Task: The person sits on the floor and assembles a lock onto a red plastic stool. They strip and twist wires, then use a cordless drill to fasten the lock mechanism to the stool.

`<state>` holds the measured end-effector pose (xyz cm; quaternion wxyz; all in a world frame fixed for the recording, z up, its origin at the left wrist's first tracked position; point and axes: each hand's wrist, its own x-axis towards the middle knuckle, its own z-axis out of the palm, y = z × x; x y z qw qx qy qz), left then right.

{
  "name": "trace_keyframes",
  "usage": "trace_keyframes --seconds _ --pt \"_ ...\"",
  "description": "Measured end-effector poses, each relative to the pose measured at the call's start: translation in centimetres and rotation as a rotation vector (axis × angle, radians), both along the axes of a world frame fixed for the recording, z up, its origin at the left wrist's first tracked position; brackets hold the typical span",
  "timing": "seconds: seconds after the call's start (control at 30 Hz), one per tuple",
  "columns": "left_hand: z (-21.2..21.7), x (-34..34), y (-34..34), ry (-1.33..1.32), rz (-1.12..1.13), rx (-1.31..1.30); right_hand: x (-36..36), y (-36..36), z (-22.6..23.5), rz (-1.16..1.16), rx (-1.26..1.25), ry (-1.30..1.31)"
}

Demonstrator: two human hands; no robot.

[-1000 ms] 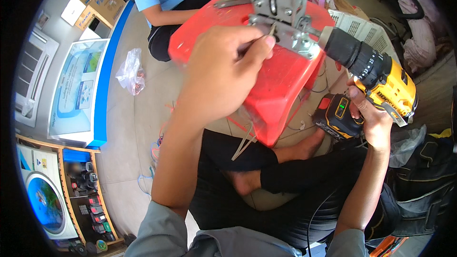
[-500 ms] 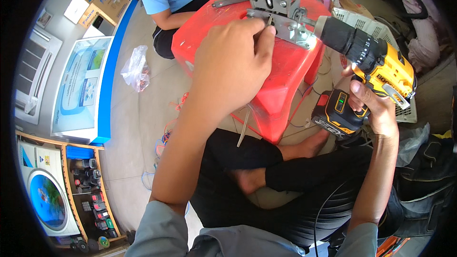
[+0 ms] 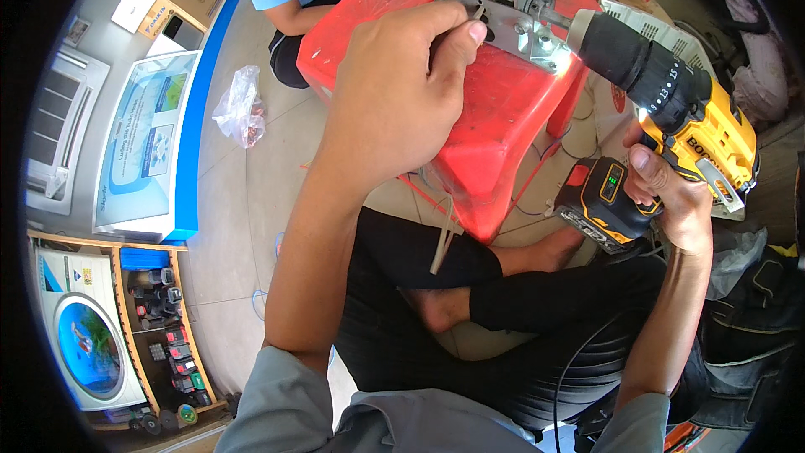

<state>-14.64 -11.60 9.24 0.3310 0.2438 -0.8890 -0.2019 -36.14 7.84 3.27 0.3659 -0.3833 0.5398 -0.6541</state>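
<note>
Directions are taken from picture centre, 12 at the top edge. The metal bracket (image 3: 530, 40) is sitting at 1 o'clock, on the red stool (image 3: 482, 155). The hands are working apart. The left hand (image 3: 407, 88) is pinching what looks like a thin pale piece (image 3: 479, 13) between thumb and forefinger, at the bracket's 8 o'clock side; its far end is hidden. The right hand (image 3: 671, 193) is wrapping the grip of the drill (image 3: 692, 113) at 2 to 3 o'clock. Whether its finger is pressing the trigger, I cannot tell.

The drill is pointing toward 10 o'clock, a metal shank (image 3: 549, 17) spanning from chuck to bracket. The lamp is lighting the bracket's near corner. Whether the bit is fully seating is unclear.

Judgement: the step seems to be drilling or driving at the bracket's side. Good practice would be keeping the shank in line with its hole, pressing steadily along that line and starting slowly. Nothing visible is clamping the bracket to the stool, so it could be twisting under torque; the left hand should be bracing it while keeping fingertips clear of the shank.
</note>
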Motion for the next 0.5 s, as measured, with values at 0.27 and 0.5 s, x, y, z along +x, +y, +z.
trace_keyframes --seconds 0.27,0.5 --pt "-0.03 -0.12 0.44 -0.007 0.054 -0.027 -0.18 -0.06 -0.07 0.001 0.011 -0.006" --pt "0.05 -0.12 0.51 -0.01 0.068 0.003 0.19 -0.21 -0.2 -0.067 0.028 0.077"
